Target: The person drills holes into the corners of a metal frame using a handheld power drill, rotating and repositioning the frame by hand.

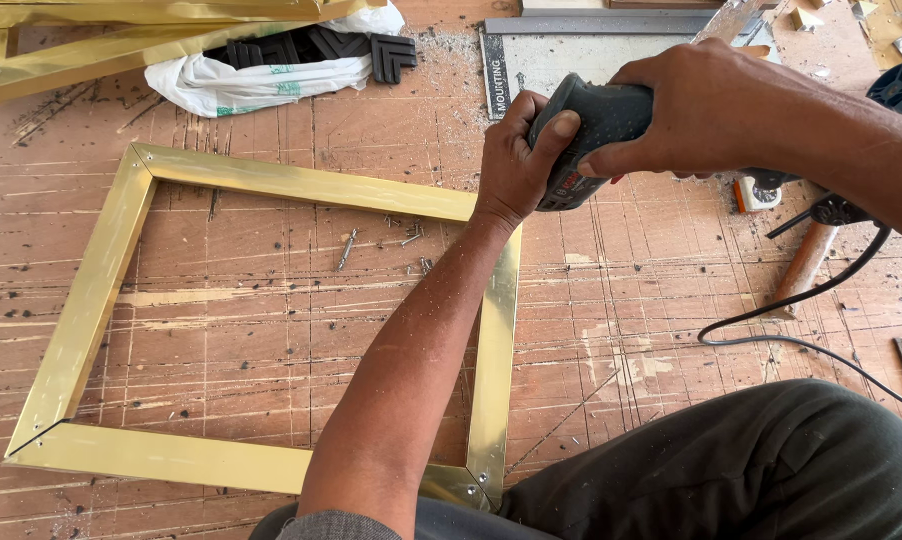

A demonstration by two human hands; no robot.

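Observation:
A gold metal frame (301,185) lies flat on a scratched wooden board, rectangular, with mitred corners and screws at the near right corner. Both hands hold a dark corded power drill (596,125) over the frame's far right corner. My left hand (516,160) wraps the front of the drill body, thumb on top. My right hand (706,110) grips the drill's rear handle from above. The drill's tip is hidden behind my left hand. A few loose screws (406,240) lie inside the frame near that corner.
Gold profile lengths (121,45) and a white bag with black corner brackets (301,60) lie at the far left. A metal square (571,50) sits beyond the drill. A black cable (801,300) and a wooden handle (806,260) lie right. My knee (751,470) is at bottom right.

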